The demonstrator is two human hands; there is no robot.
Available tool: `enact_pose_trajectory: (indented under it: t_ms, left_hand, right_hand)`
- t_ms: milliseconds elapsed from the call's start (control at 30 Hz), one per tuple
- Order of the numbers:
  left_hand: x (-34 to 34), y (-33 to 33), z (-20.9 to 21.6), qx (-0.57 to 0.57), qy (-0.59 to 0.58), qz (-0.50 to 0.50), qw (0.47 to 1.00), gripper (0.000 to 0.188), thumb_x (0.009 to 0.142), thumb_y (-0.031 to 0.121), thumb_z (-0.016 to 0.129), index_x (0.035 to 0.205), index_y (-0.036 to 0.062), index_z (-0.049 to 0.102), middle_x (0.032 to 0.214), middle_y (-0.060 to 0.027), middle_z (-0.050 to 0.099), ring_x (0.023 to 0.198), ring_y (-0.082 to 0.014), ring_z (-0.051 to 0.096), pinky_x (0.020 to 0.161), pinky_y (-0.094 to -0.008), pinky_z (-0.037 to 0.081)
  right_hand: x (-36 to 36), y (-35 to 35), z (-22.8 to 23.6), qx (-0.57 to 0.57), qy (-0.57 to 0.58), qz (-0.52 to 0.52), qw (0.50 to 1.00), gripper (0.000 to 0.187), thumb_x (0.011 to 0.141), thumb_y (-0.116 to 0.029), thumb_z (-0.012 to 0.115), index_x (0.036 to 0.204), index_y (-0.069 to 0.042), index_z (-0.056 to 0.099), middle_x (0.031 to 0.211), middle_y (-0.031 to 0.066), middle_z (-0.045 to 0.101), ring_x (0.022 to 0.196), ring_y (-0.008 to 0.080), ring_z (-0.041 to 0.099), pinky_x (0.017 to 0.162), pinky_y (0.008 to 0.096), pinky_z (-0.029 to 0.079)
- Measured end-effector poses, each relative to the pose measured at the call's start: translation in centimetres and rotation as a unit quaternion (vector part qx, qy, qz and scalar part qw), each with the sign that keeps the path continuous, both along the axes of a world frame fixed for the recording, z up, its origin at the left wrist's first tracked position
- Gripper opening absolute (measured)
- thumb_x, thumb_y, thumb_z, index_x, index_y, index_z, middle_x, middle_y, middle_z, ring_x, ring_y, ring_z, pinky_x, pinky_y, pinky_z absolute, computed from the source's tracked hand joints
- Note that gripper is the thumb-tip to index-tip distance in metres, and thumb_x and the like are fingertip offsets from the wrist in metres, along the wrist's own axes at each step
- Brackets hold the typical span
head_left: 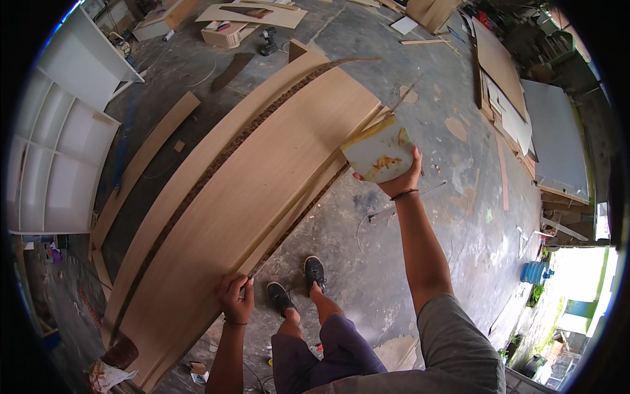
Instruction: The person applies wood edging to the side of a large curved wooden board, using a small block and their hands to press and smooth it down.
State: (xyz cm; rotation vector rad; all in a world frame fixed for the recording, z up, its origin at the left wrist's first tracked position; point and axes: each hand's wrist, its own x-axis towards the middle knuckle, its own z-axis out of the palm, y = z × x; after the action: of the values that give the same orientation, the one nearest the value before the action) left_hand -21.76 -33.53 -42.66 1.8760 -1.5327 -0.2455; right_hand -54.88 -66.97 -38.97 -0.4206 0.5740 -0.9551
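Observation:
My right hand (408,176) grips a square, pale grey piece of sheet (374,152) stained with brown and yellow glue-like smears. The sheet is held out over the far right end of a long, curved wood-veneer panel (262,164). At the panel's near edge my left hand (235,299) is closed, its fingers curled, with a small dark bit showing at the fingertips. What it grips is mostly hidden. A narrow, yellowish ledge (298,220) runs along the panel's edge between my two hands.
White shelving (59,148) stands at the left. A curved wooden strip (141,154) lies beyond the panel. A cordless drill (268,41) sits on the floor near wood offcuts. Large sheets (502,72) lean at the right, and a cable (361,230) trails nearby. A brown jar (121,353) is at lower left.

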Motion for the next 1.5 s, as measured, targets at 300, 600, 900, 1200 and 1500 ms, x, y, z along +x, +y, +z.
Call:
enact_pose_trajectory:
  t_ms: [300,600,900,1200,1500]
  left_hand:
    - [-0.9,-0.5,1.1,-0.002,-0.002,0.028,1.0,0.013,0.076,0.009,0.074,0.084,0.011,0.063,0.083,-0.0039,0.064,0.078,-0.0261,0.062,0.071,-0.0389,0.045]
    - [-1.2,-0.9,1.0,0.001,0.035,0.061,0.998,0.012,0.075,0.01,0.074,0.079,0.0119,0.063,0.08,-0.0026,0.063,0.076,-0.0254,0.061,0.068,-0.0387,0.046]
    - [-2.0,-2.8,0.7,-0.007,-0.031,0.094,0.995,0.011,0.075,0.015,0.075,0.077,0.0157,0.065,0.081,0.002,0.064,0.081,-0.0223,0.06,0.078,-0.0388,0.04]
    - [-1.6,-1.9,0.0,-0.012,-0.034,0.084,0.996,0.011,0.074,0.016,0.076,0.079,0.016,0.067,0.081,0.0027,0.062,0.08,-0.0221,0.059,0.08,-0.0387,0.038]
    - [-1.2,-1.3,-0.6,-0.02,-0.001,0.064,0.998,0.016,0.073,0.015,0.077,0.087,0.0142,0.069,0.087,-0.002,0.063,0.087,-0.0248,0.058,0.081,-0.0401,0.04]
  right_hand:
    - [-1.0,0.1,-0.1,-0.023,-0.002,0.007,1.0,0.096,0.069,-0.067,0.061,0.146,-0.014,0.035,0.146,0.0194,0.038,0.131,0.0491,0.037,0.092,0.0771,0.034]
    - [-1.2,-0.3,0.1,-0.026,0.048,-0.022,0.998,0.098,0.071,-0.073,0.054,0.147,-0.015,0.034,0.147,0.019,0.035,0.132,0.0469,0.035,0.092,0.0768,0.033]
    - [-3.9,1.6,-0.5,-0.083,0.064,-0.059,0.993,0.094,0.073,-0.075,0.052,0.149,-0.023,0.031,0.149,0.0161,0.033,0.131,0.0446,0.035,0.087,0.0752,0.038]
    - [6.2,13.4,2.9,-0.201,0.178,0.491,0.829,0.13,0.06,-0.065,0.078,0.155,-0.012,0.007,0.156,0.0213,0.023,0.132,0.0394,0.043,0.106,0.0593,0.035]
    - [15.0,17.2,3.2,-0.471,0.487,0.606,0.416,0.131,0.062,-0.058,0.077,0.155,-0.014,-0.004,0.123,0.0284,0.059,0.115,0.0451,0.056,0.096,0.0548,0.042]
